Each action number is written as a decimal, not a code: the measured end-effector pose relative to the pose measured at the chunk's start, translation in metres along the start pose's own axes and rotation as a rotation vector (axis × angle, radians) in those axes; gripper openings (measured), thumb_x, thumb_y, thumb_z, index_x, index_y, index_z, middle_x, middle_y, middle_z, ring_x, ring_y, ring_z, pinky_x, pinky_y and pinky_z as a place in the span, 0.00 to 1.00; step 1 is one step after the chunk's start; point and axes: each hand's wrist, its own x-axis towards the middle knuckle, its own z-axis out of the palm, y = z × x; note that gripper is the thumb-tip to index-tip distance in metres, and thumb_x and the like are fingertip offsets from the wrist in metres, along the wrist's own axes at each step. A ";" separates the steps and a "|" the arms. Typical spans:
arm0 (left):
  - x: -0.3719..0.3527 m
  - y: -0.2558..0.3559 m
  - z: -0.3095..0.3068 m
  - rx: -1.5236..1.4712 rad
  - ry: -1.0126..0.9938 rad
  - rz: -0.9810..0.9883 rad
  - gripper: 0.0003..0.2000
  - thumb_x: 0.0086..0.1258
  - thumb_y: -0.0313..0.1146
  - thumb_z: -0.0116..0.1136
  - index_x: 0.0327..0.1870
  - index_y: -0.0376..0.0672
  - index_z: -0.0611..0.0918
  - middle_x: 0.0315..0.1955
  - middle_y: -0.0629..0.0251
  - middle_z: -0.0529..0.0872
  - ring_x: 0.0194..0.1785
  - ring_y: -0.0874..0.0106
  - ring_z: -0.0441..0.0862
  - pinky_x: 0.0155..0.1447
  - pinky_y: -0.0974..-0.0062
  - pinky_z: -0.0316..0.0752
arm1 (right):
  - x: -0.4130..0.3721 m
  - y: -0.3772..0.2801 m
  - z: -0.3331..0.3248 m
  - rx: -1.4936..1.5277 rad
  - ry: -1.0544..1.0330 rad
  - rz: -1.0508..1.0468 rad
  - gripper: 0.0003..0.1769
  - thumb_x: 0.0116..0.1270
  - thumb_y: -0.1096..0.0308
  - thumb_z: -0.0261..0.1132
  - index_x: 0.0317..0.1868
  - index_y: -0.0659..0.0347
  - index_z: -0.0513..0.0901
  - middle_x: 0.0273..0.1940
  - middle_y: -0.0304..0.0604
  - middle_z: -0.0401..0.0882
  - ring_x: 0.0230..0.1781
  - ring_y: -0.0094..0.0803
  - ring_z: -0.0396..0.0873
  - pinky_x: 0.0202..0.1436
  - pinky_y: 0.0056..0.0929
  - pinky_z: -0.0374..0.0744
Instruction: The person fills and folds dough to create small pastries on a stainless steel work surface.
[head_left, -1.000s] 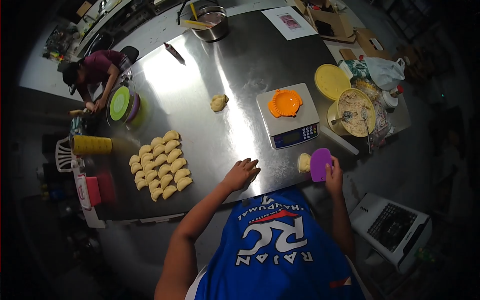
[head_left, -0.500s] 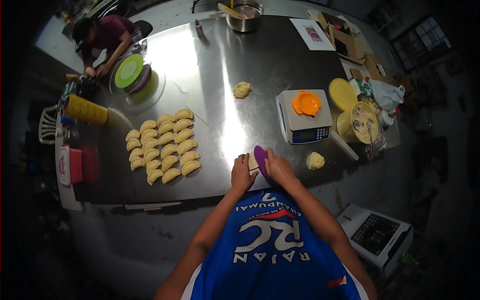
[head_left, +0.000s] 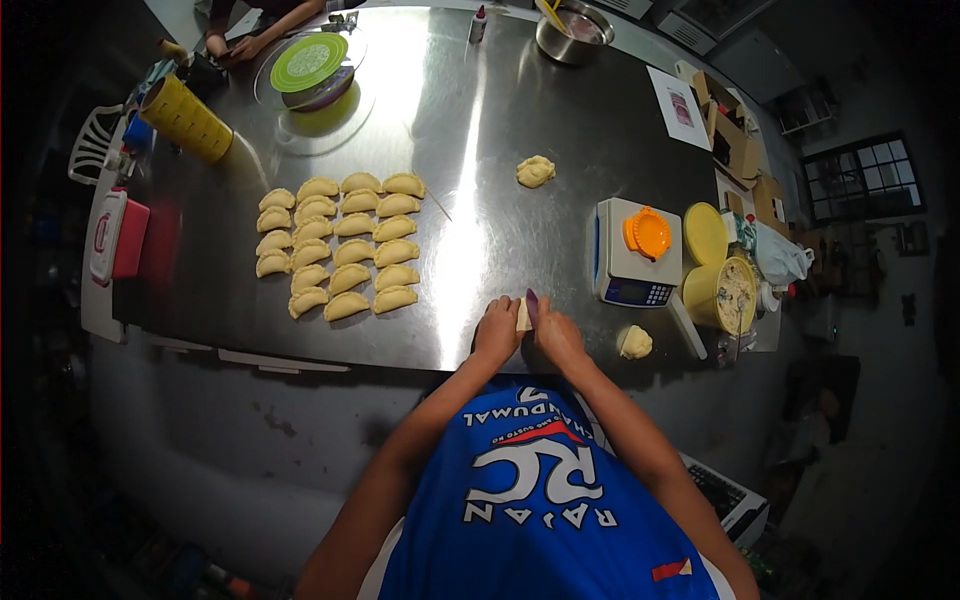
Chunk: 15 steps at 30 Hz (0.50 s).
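Note:
At the table's near edge, my right hand (head_left: pixel 560 334) grips a purple dough scraper (head_left: pixel 532 306), which appears nearly edge-on and upright. Just left of the blade is a small pale piece of dough (head_left: pixel 523 318), with my left hand (head_left: pixel 496 328) closed against its other side. To the right of my hands lies a lump of dough (head_left: pixel 635 342). Farther back on the table sits another dough lump (head_left: pixel 536 171). Several crimped half-moon pastries (head_left: pixel 352 250) lie in rows to my left.
A scale (head_left: pixel 638 285) carries an orange dumpling mould (head_left: pixel 648 234). Beside it stands a yellow tub of filling (head_left: pixel 735 290). Around the steel table (head_left: pixel 440 130) are a red box (head_left: pixel 128 238), a yellow cup (head_left: pixel 188 120), a turntable (head_left: pixel 310 65) and a metal pot (head_left: pixel 573 35). Another person's hands (head_left: pixel 243 47) show at far left.
The scraper has turned from showing its broad face to nearly edge-on beside the dough. My left hand stays at the dough. The whole view has shifted, cutting off much of the other person.

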 end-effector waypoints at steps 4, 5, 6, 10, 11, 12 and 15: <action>-0.001 -0.002 0.003 0.007 0.013 0.015 0.26 0.47 0.22 0.68 0.52 0.35 0.76 0.43 0.53 0.76 0.49 0.55 0.75 0.54 0.63 0.75 | 0.023 0.006 0.006 -0.013 -0.062 -0.013 0.14 0.64 0.68 0.55 0.44 0.70 0.66 0.28 0.67 0.80 0.31 0.62 0.81 0.34 0.55 0.78; 0.000 -0.001 0.004 0.011 0.017 0.025 0.26 0.47 0.22 0.68 0.52 0.35 0.76 0.43 0.53 0.76 0.49 0.55 0.75 0.54 0.63 0.75 | 0.030 0.009 0.008 -0.012 -0.050 -0.014 0.14 0.64 0.68 0.55 0.44 0.70 0.66 0.28 0.67 0.80 0.31 0.62 0.81 0.34 0.55 0.78; -0.001 -0.001 0.004 0.007 0.033 0.031 0.25 0.48 0.22 0.67 0.52 0.34 0.76 0.42 0.53 0.76 0.49 0.55 0.75 0.54 0.63 0.75 | 0.036 0.010 0.010 -0.020 -0.061 -0.037 0.14 0.64 0.67 0.56 0.44 0.70 0.67 0.28 0.67 0.80 0.31 0.62 0.81 0.34 0.55 0.78; -0.001 -0.003 0.007 0.024 0.022 0.022 0.25 0.48 0.21 0.65 0.52 0.34 0.76 0.42 0.53 0.76 0.49 0.55 0.75 0.54 0.63 0.75 | 0.045 0.012 0.018 -0.048 -0.069 -0.078 0.14 0.64 0.67 0.57 0.42 0.71 0.69 0.27 0.65 0.80 0.29 0.60 0.81 0.32 0.53 0.79; -0.001 -0.003 0.008 0.030 0.020 0.029 0.25 0.48 0.21 0.65 0.52 0.34 0.76 0.42 0.53 0.76 0.49 0.55 0.75 0.54 0.63 0.75 | 0.042 0.012 0.020 -0.043 -0.062 -0.075 0.14 0.64 0.67 0.57 0.42 0.71 0.69 0.27 0.65 0.80 0.29 0.60 0.81 0.32 0.53 0.79; -0.001 -0.004 0.009 0.040 0.018 0.017 0.26 0.48 0.22 0.66 0.53 0.33 0.76 0.42 0.53 0.77 0.49 0.55 0.76 0.55 0.63 0.75 | 0.035 0.012 0.024 -0.029 0.009 -0.089 0.14 0.64 0.67 0.56 0.43 0.70 0.69 0.26 0.64 0.80 0.28 0.59 0.81 0.31 0.53 0.79; -0.003 -0.003 0.007 0.020 0.041 0.016 0.27 0.48 0.24 0.69 0.54 0.33 0.77 0.43 0.53 0.77 0.49 0.55 0.76 0.55 0.64 0.74 | 0.001 0.010 0.029 -0.008 0.111 -0.101 0.12 0.65 0.68 0.56 0.44 0.68 0.70 0.23 0.61 0.80 0.25 0.57 0.81 0.29 0.52 0.79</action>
